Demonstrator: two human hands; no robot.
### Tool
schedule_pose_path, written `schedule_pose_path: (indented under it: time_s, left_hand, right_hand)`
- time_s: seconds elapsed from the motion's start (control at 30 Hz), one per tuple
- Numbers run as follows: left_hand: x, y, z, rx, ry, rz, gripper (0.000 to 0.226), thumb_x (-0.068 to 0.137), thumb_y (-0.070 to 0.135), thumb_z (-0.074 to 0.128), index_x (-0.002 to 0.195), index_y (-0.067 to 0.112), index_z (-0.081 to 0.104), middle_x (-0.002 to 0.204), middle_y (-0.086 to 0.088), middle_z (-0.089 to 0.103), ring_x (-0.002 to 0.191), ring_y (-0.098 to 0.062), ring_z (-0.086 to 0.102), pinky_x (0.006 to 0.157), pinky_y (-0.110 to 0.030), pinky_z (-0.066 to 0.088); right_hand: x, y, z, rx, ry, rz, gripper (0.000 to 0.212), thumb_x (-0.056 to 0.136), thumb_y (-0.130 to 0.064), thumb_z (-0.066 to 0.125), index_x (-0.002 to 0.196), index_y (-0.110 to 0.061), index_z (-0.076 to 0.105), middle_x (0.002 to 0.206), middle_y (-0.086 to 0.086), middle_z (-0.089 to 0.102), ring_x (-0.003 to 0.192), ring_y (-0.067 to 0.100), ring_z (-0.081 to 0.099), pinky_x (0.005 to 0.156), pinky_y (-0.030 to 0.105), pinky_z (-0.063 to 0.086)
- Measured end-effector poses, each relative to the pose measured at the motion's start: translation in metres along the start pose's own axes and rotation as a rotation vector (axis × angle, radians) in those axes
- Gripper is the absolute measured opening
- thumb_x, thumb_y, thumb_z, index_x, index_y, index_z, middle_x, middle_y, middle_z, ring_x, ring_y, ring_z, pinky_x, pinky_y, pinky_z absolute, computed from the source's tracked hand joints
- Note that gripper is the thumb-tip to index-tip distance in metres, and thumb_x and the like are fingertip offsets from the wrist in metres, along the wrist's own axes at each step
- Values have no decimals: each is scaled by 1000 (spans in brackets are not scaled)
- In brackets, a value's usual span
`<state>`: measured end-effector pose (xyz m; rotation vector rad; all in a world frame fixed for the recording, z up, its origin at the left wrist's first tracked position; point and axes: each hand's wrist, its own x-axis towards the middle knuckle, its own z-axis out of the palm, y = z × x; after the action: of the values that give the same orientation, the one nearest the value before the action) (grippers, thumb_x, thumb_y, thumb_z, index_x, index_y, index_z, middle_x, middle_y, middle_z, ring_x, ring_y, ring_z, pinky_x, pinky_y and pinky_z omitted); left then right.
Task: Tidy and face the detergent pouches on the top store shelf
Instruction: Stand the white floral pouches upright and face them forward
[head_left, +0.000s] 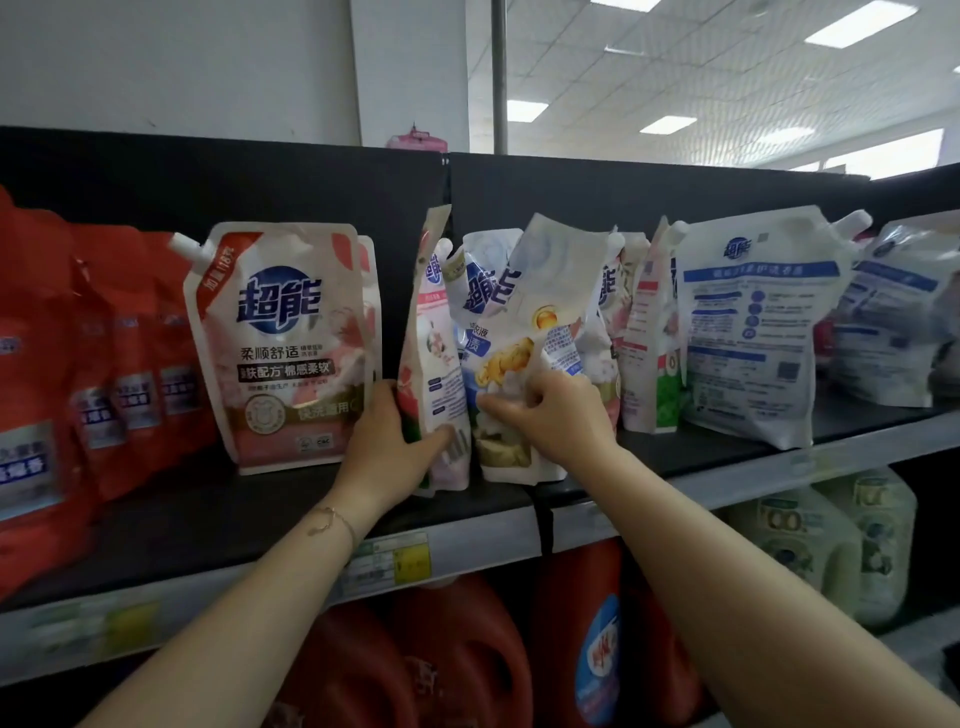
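Note:
On the top shelf (270, 525) a pink-and-white pouch (288, 343) stands upright, facing front. Right of it a pink pouch (434, 364) is turned edge-on; my left hand (392, 447) grips its lower part, thumb on its front. My right hand (550, 415) pinches the middle of a crumpled blue-and-yellow pouch (506, 332) that leans against the edge-on one. Behind them stand more pink pouches (647, 343), some sideways. A white-and-blue pouch (753, 322) shows its back label.
Red pouches (98, 364) fill the shelf's left end. More white-and-blue pouches (898, 312) lean at the far right. Red jugs (467, 660) and pale jugs (831, 545) stand on the shelf below. Price tags (395, 564) run along the shelf edge.

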<state>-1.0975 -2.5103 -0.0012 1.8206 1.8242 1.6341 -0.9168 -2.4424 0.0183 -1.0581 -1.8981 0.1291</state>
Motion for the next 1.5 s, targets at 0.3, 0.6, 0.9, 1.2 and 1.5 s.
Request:
schedule_pose_path:
  time_s: [0.3, 0.6, 0.9, 1.2, 1.5]
  left_hand:
    - [5, -5, 1, -133, 181, 116, 78, 78, -12, 62, 134, 24, 21, 126, 5, 44, 124, -17, 48, 99, -33, 45]
    - [-6, 26, -2, 485, 381, 792, 53, 78, 3, 65, 124, 16, 42, 125, -9, 45, 117, -26, 46, 98, -39, 39]
    - [55, 62, 45, -105, 102, 365, 39, 99, 31, 42, 133, 11, 35, 127, 2, 45, 118, -10, 44, 100, -21, 39]
    - [59, 42, 60, -320, -41, 203, 17, 102, 26, 34, 115, 20, 44, 98, 17, 52, 85, 22, 51, 73, 2, 39]
    - [79, 22, 62, -167, 0, 78, 23, 99, 27, 46, 82, 12, 52, 74, 7, 52, 72, -7, 49, 60, -16, 34]
  right_hand:
    - [14, 17, 12, 41, 36, -90, 59, 69, -65, 69, 51, -16, 42, 48, -3, 41, 46, 6, 38, 49, 22, 30]
    - [5, 35, 30, 125, 238, -189, 57, 71, -62, 69, 49, -23, 34, 44, -10, 36, 41, 6, 34, 45, 26, 34]
    - [2, 40, 36, 155, 305, -274, 56, 77, -63, 58, 53, -16, 39, 48, -6, 39, 44, 9, 38, 43, 34, 41]
    - [3, 41, 38, 150, 370, -328, 49, 80, -57, 61, 56, -27, 31, 49, -17, 29, 43, 0, 31, 43, 18, 29]
    - [-3, 33, 31, 53, 518, -92, 61, 60, -64, 77, 81, -23, 38, 68, -9, 46, 57, 9, 44, 50, 11, 25]
